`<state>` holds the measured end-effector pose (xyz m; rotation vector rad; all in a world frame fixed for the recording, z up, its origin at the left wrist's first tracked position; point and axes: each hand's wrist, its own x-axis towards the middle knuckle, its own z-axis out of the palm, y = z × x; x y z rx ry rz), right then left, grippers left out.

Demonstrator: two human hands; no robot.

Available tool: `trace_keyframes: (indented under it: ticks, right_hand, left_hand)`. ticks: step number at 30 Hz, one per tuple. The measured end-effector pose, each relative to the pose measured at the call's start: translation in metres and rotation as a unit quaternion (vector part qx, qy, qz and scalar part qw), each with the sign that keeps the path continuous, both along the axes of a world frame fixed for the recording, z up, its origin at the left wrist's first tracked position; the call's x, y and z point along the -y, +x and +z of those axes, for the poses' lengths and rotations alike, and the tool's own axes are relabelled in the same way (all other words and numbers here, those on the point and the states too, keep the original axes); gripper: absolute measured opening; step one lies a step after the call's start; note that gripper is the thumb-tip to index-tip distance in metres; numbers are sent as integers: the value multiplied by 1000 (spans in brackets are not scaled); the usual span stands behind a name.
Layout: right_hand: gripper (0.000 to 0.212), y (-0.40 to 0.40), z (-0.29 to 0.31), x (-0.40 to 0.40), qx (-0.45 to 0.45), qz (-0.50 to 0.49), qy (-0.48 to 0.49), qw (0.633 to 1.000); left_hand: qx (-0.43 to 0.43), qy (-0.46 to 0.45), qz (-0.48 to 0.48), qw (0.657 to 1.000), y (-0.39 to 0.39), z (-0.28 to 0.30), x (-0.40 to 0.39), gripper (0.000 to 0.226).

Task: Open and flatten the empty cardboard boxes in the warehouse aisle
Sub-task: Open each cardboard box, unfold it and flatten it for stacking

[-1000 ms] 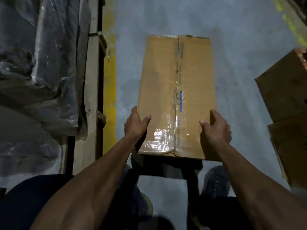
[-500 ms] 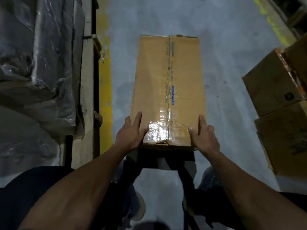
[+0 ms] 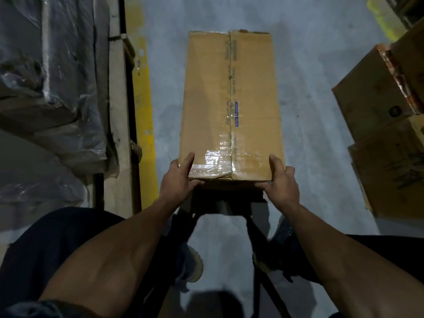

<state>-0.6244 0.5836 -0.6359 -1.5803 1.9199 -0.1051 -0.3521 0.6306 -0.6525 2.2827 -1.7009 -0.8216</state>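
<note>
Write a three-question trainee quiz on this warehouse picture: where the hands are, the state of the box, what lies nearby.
1. True or false: the top seam of the cardboard box is still taped.
2. Which end do the left hand and right hand grip: A far, B near?
3. Fill in: the floor stripe left of the box is ____.

Key: 1 true. 2 B. 3 yellow.

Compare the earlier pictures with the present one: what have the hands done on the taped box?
The left hand and right hand slid from the box's long sides round to its near corners, fingers now wrapping the near end face. The cardboard box remains closed, its clear tape unbroken, and both hands still grip it. The boxes at the right stay put.
</note>
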Motion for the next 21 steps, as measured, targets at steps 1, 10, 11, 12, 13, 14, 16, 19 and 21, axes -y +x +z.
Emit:
trace_keyframes:
  ticks: [1, 10, 11, 12, 13, 14, 16, 19, 21]
  right_hand:
    - [90, 0, -1, 1, -4, -1, 0, 1000]
    - [87, 3, 32, 9, 12, -1, -42, 999]
    - [84, 3, 43, 9, 6, 3, -56, 998]
    - [81, 4, 53, 9, -2, 7, -67, 998]
    - [78, 4, 62, 9, -10, 8, -76, 997]
    - [75, 5, 75, 6, -15, 11, -88, 996]
    - [68, 6, 99, 0, -21, 9, -112, 993]
    - [60, 6, 130, -7, -23, -1, -151, 988]
    - [57, 7, 151, -13, -22, -2, -182, 983]
  left_hand:
    - [11, -5, 0, 1000, 1, -2, 1, 94]
    - [48, -54, -1, 997, 5, 36, 15, 84]
    - [53, -68, -2, 996, 6, 48, 17, 82]
    - [54, -81, -1, 995, 7, 59, 19, 80]
    - [52, -93, -1, 994, 9, 70, 21, 79]
    - [50, -110, -3, 993, 11, 84, 20, 78]
    - [43, -137, -13, 990, 14, 109, 16, 81]
    - [49, -171, -21, 984, 19, 148, 14, 83]
    - [53, -200, -24, 978, 22, 175, 11, 80]
